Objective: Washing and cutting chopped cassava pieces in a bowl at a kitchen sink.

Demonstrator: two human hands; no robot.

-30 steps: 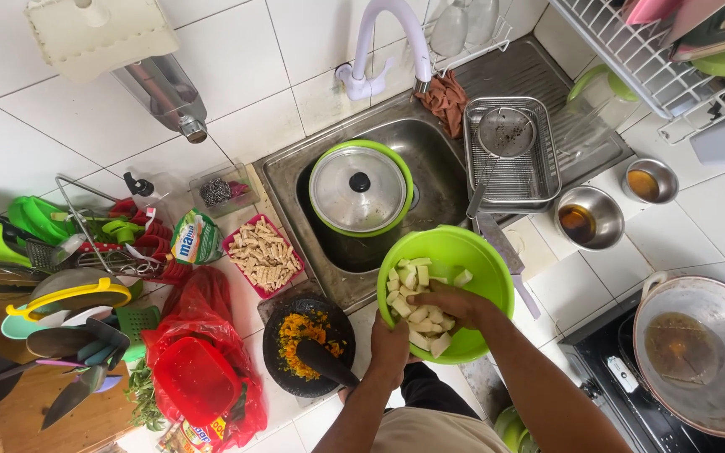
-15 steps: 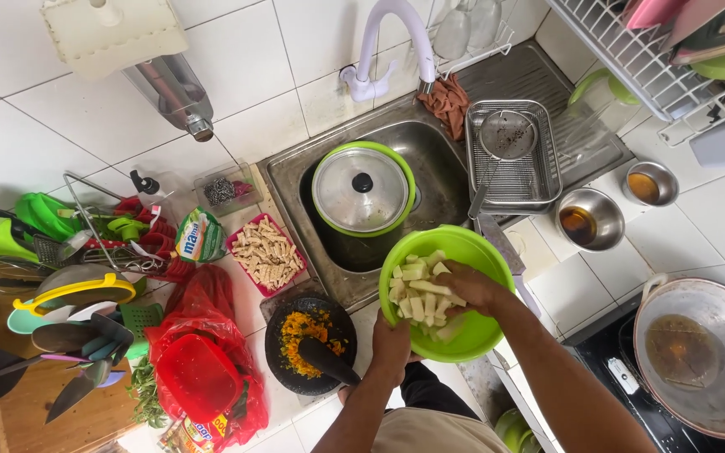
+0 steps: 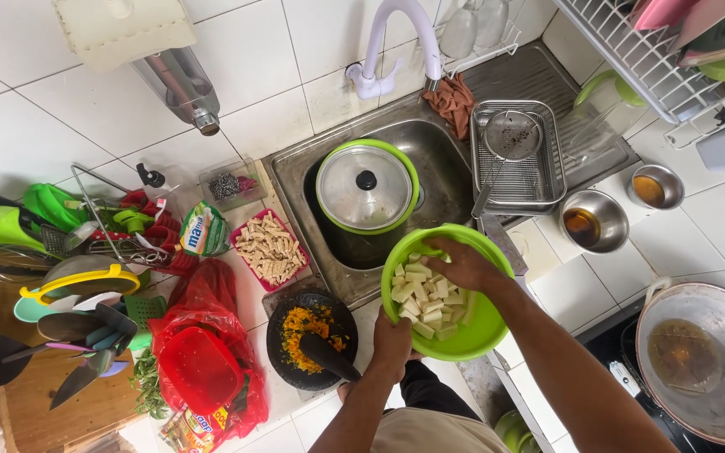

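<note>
Head view: right hand (image 3: 466, 267) fingers spread on tofu cubes (image 3: 424, 295)

Your left hand (image 3: 393, 342) and right hand (image 3: 461, 265) meet a lime-green round plastic bowl (image 3: 482, 332) of pale cream cut cubes (image 3: 424, 295). A green-rimmed, black-knobbed glass lid (image 3: 367, 186) tops the grey steel sink (image 3: 451, 180). Orange-yellow paste (image 3: 295, 325) fills the black stone mortar (image 3: 280, 362); beside it, a red plastic bag (image 3: 203, 295) and a pink tray of beige strips (image 3: 268, 247).
</note>
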